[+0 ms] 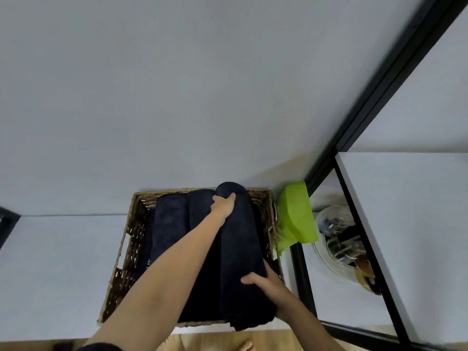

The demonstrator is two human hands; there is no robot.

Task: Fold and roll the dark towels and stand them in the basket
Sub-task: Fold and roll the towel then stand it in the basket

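Wicker basket (131, 239), brown, rectangular, sat on the white tabletop (63, 262) against the wall. Two rolled dark navy towels (168, 224) lay side by side inside, left and middle. A third rolled towel (239, 249) sat at the right side, far end above the back rim, near end overhanging the front rim, unrolling slightly there.

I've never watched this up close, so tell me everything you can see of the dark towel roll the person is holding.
The held towel roll is a long, thick cylinder of dark navy, fluffy-looking cloth, rolled tight. It lies along the right side of the wicker basket, beside two more dark rolls. Its near end, slightly loose, overhangs the basket's front rim. The left hand grips near its far end; the right hand holds its near part.
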